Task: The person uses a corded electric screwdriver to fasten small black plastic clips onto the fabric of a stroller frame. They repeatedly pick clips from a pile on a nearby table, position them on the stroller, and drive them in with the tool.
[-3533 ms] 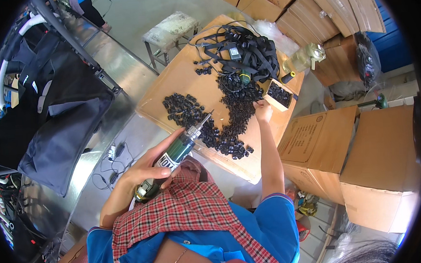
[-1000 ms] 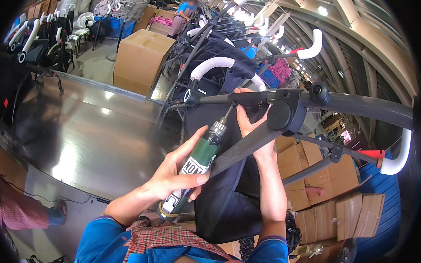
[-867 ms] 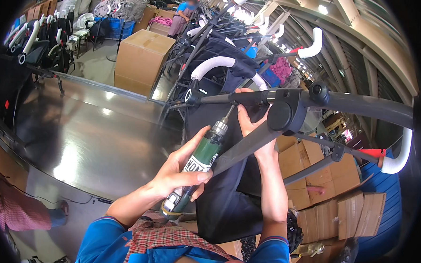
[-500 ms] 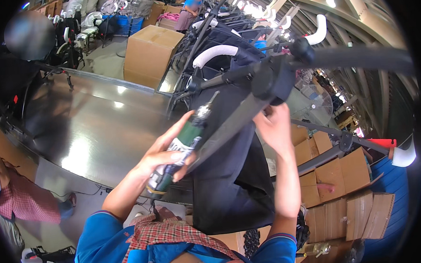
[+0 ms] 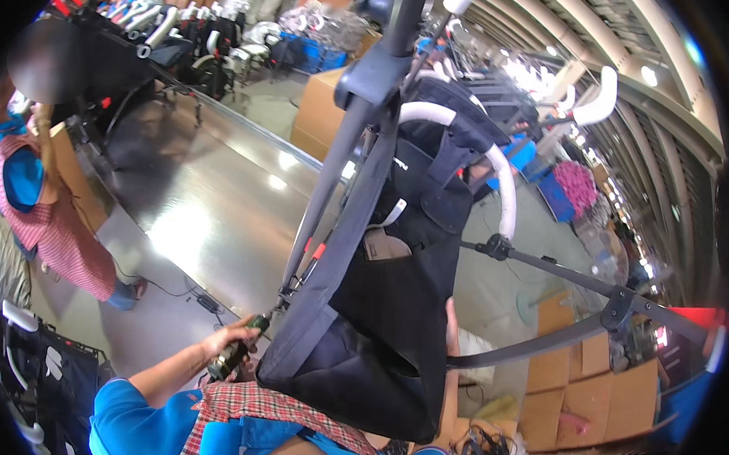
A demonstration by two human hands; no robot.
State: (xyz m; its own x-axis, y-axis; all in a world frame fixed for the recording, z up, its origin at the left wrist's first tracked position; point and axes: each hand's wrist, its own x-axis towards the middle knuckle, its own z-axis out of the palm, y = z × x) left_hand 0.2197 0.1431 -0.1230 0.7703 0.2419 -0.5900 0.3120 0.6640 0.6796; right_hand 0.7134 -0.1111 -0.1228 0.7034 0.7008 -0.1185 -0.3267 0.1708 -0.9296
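Note:
A stroller with a dark frame and black fabric seat (image 5: 368, 309) stands tilted in front of me. My left hand (image 5: 229, 337) is closed around a dark green electric screwdriver (image 5: 238, 355), low at the stroller's left side. The tool's tip points up toward a lower frame joint (image 5: 285, 298); whether it touches a screw cannot be made out. My right hand (image 5: 452, 325) is against the right edge of the black seat fabric, mostly hidden behind it, so its grip does not show. A thick frame tube with a plastic joint (image 5: 370, 81) rises above the seat.
A shiny metal worktable (image 5: 216, 185) stretches away to the left. Another person (image 5: 55, 217) in a checked apron stands beside it. Cardboard boxes (image 5: 583, 397) lie at the lower right, near a frame bar (image 5: 540, 346). More strollers stand at the lower left and far back.
The stroller has turned, bringing its seat into view. My left hand has lowered the screwdriver to the stroller's lower left. My right hand has left the upper joint and moved down behind the fabric.

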